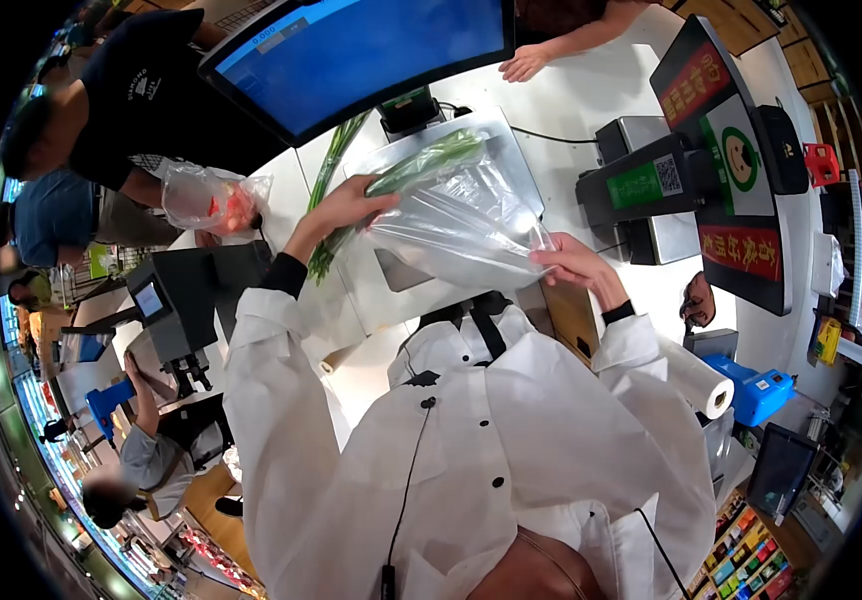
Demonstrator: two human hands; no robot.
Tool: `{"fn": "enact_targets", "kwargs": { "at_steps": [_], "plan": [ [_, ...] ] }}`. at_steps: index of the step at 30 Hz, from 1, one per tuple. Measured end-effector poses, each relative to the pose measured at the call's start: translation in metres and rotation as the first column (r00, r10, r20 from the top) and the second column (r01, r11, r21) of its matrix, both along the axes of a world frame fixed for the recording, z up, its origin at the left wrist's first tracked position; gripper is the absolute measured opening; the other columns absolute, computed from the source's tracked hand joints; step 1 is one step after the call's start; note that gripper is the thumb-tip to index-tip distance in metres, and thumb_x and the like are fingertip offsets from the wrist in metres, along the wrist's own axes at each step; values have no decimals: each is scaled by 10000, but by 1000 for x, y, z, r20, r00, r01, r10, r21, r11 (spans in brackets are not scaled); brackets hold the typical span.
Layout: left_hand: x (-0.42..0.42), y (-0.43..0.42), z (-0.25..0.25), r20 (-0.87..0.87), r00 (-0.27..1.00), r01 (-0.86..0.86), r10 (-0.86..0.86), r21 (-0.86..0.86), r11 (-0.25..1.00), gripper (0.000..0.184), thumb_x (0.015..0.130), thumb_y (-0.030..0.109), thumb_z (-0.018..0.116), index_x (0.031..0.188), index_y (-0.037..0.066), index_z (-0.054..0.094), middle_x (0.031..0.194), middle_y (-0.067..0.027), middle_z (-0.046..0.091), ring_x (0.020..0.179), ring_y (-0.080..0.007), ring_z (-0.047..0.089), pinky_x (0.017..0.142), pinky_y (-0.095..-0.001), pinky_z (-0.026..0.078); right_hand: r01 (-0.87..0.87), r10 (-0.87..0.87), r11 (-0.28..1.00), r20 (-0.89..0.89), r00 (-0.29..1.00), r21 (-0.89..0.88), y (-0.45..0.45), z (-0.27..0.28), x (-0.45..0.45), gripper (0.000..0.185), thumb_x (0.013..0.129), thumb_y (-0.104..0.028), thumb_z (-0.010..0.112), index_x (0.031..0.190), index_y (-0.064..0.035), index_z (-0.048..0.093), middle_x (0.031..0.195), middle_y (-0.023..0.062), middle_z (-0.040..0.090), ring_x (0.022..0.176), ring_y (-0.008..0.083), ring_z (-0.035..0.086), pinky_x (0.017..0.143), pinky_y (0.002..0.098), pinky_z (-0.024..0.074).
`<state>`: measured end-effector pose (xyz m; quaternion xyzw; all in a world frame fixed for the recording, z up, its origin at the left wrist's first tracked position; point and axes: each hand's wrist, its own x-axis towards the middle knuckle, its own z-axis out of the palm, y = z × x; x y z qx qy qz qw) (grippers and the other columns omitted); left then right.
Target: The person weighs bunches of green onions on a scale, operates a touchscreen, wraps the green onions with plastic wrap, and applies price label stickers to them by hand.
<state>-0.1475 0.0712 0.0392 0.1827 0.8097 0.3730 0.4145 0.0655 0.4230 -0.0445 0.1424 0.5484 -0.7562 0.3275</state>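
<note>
A clear plastic bag (461,225) with green stalks (436,160) in its upper part is stretched between my two hands, over a metal scale plate (516,165). My left hand (349,203) is closed on the bag's upper left side, by the stalks. The fingers of my right hand (573,266) pinch the bag's lower right edge. More long green stalks (326,190) lie on the white counter (351,295), left of the scale and partly behind my left hand and wrist.
A monitor (361,50) stands beyond the scale. Another person's hand (524,63) rests at the far counter edge. At the left a person holds a bag of red produce (221,205). Display screens (731,170), a plastic roll (706,385) and a blue device (756,388) are at the right.
</note>
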Motion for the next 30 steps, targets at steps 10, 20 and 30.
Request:
{"fn": "enact_targets", "kwargs": {
  "at_steps": [10,20,30],
  "plan": [
    [11,27,16,127,958,248,-256,74,966,275,924,280,650,1057,41,623,637,24,537,506,-59,521,452,-233,424,542,765,455,-622,167,706,-49,97,-124,661,768,-210,768,1323,-31,456,1296,193,518,1194,379,502,996,433,432],
    [4,14,-46,-496,739,366,-455,-272,890,414,879,296,664,1169,18,561,935,-176,661,847,-316,652,766,-403,511,212,951,212,-251,183,954,-45,14,-169,445,791,-130,686,1170,-46,469,1034,150,635,958,336,638,776,426,520],
    [-38,42,-87,159,927,359,-339,-120,926,573,838,492,699,1137,10,613,922,-77,647,855,-180,604,784,-311,478,-412,949,262,-155,275,873,-10,-14,-220,530,713,-311,765,1134,-17,635,968,188,679,913,334,654,816,397,518]
  ]
}}
